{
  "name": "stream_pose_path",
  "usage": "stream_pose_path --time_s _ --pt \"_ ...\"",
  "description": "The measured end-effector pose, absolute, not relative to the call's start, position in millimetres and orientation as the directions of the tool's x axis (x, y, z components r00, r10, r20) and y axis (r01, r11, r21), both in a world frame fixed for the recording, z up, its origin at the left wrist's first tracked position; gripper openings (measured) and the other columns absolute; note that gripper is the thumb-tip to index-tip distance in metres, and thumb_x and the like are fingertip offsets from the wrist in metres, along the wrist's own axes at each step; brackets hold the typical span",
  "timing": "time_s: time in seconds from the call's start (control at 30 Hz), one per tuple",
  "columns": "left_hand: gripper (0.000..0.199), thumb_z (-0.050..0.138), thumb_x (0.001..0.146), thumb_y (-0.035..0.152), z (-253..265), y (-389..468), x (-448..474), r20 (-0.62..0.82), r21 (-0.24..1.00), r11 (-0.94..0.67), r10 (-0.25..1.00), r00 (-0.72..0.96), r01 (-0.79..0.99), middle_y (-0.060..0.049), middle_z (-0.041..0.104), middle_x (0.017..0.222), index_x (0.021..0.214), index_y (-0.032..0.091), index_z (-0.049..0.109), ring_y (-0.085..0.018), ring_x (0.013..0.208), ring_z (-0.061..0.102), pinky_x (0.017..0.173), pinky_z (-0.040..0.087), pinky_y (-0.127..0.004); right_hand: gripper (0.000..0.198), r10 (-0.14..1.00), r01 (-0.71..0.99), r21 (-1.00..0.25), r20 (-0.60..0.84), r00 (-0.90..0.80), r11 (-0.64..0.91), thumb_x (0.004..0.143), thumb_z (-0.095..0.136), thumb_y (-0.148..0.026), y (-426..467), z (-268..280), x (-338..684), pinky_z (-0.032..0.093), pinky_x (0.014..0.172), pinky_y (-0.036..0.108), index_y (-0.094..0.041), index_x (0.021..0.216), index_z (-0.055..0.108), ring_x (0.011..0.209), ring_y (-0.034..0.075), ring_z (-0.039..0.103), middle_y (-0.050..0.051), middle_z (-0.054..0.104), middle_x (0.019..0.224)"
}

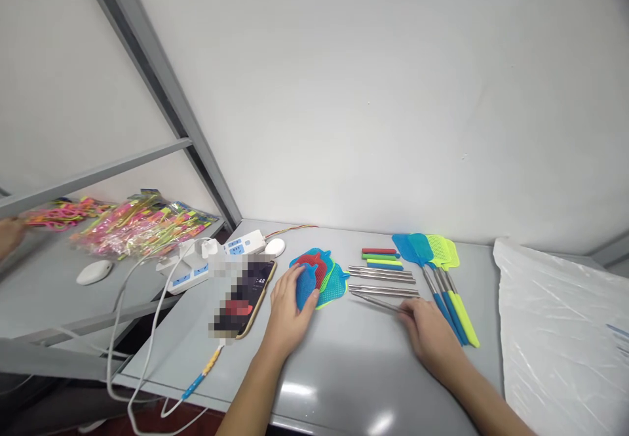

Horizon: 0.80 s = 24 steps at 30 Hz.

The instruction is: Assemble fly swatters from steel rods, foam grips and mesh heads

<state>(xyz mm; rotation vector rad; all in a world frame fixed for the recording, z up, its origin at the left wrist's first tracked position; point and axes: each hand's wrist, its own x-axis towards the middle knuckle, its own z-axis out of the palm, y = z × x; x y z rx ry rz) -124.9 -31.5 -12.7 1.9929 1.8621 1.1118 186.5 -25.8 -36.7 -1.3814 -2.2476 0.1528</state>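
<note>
Mesh heads (337, 285) and metal rods (383, 277) on a grey table (354, 370), between your hands.
Your left hand (287, 305), thumb apart from fingers, frames a blue head (305, 287) on the pile, its grip impossible to confirm; a drag could scatter them. Your right hand (432, 331) pinches one rod (377, 302), whose tip could set its loose neighbours rolling. Heads: thin, perforated, apparently plastic; rods: slim, round, shiny.

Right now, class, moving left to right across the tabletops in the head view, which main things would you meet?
Clear-wrapped pink-and-yellow items → tan-cased, black-screened smartphone → overlapping blue, red and green mesh heads → slim silver metal rods → assembled blue and yellow-green swatters → crinkled white sheet.
</note>
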Motion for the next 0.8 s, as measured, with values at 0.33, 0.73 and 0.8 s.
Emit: stream_pose_path --time_s 0.33,0.73,0.8 --pt "0.049 0.043 0.093 0.025 -13 -31 -125 0.41 0.691 -0.156 0.889 -0.205 0.706 -0.009 0.039 0.144 0.141 0.023 0.032 -0.024 0.135 0.034 0.113 0.027 -0.048 0.007 0.811 0.737 -0.366 0.401 -0.426 0.568 0.092 0.048 -0.026 -33 -29 187 0.044 0.068 0.031 -0.021 0.096 0.052 0.076 0.019 0.057 0.004 0.06 0.083" --pt "0.062 0.034 0.087 0.002 -6 -39 -125 0.58 0.535 -0.359 0.814 -0.024 0.765 -0.003 0.039 0.148 0.143 0.028 0.036 -0.023 0.139 0.03 0.113 0.03 -0.049 0.01 0.806 0.77 -0.323 0.445 -0.39 0.55 0.092 0.049 -0.029 -33 -38 193 0.047 0.062 0.026 -0.021 0.098 0.051 0.068 0.015 0.06 0.002 0.062 0.08" --pt "0.064 0.034 0.086 0.0 -5 -42 -123 0.58 0.507 -0.428 0.812 0.071 0.749 -0.003 0.04 0.147 0.143 0.028 0.037 -0.024 0.139 0.029 0.111 0.033 -0.049 0.011 0.79 0.789 -0.28 0.483 -0.377 0.547 0.091 0.05 -0.03 -34 -40 194 0.047 0.061 0.025 -0.021 0.097 0.052 0.066 0.015 0.061 0.002 0.063 0.08"
